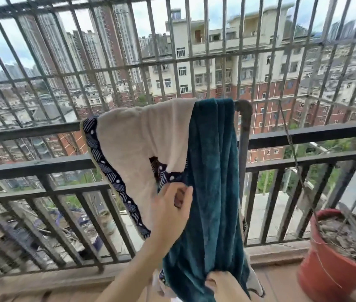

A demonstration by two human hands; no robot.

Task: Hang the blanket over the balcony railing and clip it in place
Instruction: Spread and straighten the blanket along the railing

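The blanket [212, 171] hangs bunched over a dark rail [243, 106] just inside the balcony railing [42, 131]. It is teal on one side and cream [146, 136] on the other, with a navy patterned border. My left hand [172, 208] pinches the blanket's edge at mid height, where teal meets the border. Low in the frame, my right hand [225, 286] grips the bunched teal bottom of the blanket. No clip is visible.
A red flower pot [316, 258] with dry soil and sticks stands at the right on the balcony floor. A thin cord [290, 144] runs diagonally down toward it. Metal security bars [172, 59] rise above the railing; buildings lie beyond.
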